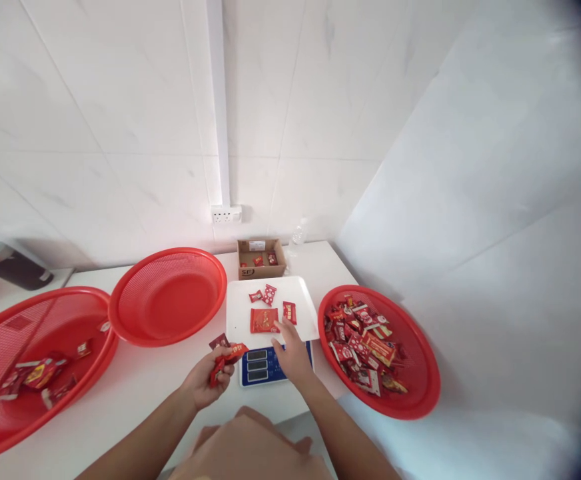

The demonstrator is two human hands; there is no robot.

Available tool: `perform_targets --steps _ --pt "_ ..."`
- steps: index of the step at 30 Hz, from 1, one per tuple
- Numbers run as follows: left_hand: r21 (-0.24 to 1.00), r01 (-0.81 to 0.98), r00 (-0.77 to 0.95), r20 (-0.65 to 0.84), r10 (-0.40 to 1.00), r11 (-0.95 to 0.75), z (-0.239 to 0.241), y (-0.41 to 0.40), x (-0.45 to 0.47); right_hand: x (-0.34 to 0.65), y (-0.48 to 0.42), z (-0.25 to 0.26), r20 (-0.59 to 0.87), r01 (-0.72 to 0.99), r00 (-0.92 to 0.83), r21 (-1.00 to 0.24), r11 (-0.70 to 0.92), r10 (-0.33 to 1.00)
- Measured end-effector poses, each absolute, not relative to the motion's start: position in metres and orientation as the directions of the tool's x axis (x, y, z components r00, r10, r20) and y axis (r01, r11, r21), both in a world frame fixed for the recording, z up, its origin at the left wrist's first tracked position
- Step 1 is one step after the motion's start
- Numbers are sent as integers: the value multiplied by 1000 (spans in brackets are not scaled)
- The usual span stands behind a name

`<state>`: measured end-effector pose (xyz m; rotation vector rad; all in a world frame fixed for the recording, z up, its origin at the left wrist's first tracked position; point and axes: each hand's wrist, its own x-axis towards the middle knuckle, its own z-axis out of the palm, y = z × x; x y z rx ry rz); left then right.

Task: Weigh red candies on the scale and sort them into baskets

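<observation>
Here, the left hand (213, 379) pinches at least two red packets (239, 351) beside one blue-fronted scale (270, 375). The right hand (290, 350), fingers loosely spread, hovers at the scale's white tray (239, 310), which carries four wrapped packets (270, 295), one large, three small; whether it touches the large one, I cannot tell. Two red baskets (170, 307) lie left, a third basket (418, 367) right; one cardboard box (265, 273) stands behind on the bench (165, 373).

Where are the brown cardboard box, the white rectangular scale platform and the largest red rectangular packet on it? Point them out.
Brown cardboard box (269, 272), head view, front wall.
White rectangular scale platform (239, 305), head view, bare left part.
Largest red rectangular packet (263, 321), head view, printed middle.
</observation>
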<state>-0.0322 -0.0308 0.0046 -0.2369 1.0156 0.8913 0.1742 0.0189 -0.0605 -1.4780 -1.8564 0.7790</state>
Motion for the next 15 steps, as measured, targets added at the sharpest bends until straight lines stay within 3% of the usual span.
perform_targets --steps 3,7,10,15 --pt "224 -735 223 -811 540 640 6 -30 -32 178 29 -55 14 816 -208 -548 182 978" --pt "228 -734 209 -821 532 640 8 -27 -31 183 46 -46 -218 935 -166 -346 83 962" --pt "235 -727 195 -831 522 646 8 -25 -29 182 50 -43 -282 952 -163 -298 76 945" --pt "263 -703 194 -823 534 660 7 -22 -23 173 43 -42 -243 937 -194 -332 107 950"
